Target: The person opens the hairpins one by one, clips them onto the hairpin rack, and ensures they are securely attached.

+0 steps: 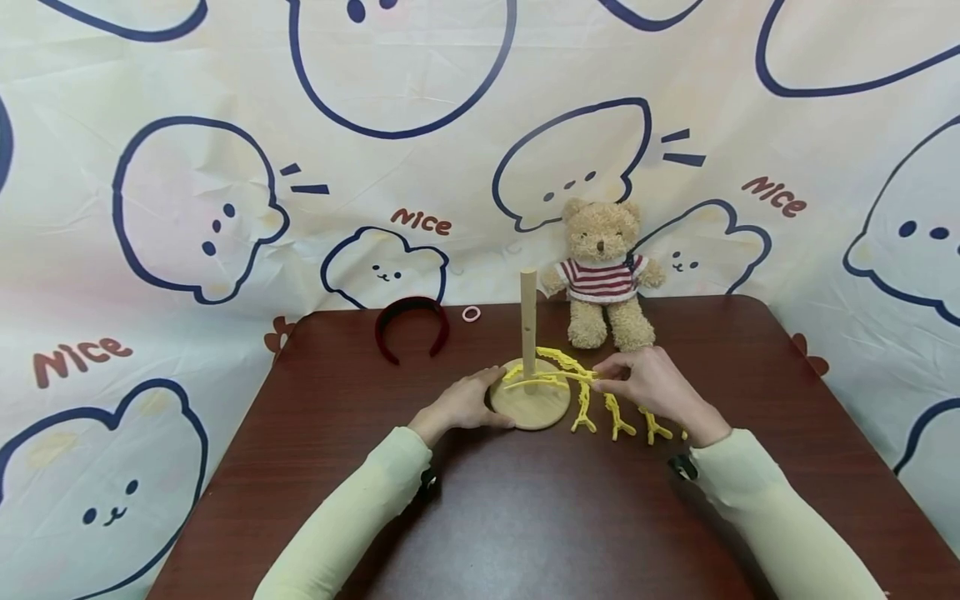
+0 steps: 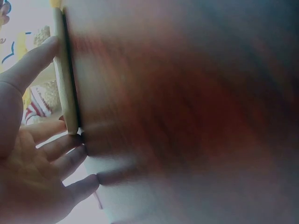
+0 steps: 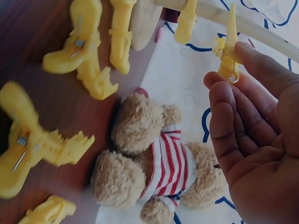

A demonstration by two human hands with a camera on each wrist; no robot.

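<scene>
Brown table [image 1: 525, 517], right hand [image 1: 660, 385] (yellow clip [image 3: 228, 63])

A bear [image 1: 602, 237] in a striped shirt [image 1: 602, 282] upright at the back of the table [image 1: 510, 525]; to the left, a pink ring [image 1: 464, 314], then a dark red headband [image 1: 412, 303]; printed cloth [image 1: 465, 183] behind

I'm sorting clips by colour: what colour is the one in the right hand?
Yellow: the clip the right hand pinches, clearest in the right wrist view.

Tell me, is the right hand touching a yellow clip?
Touching: the right wrist view shows the right hand pinching a yellow clip, its thumb against one side.
</scene>
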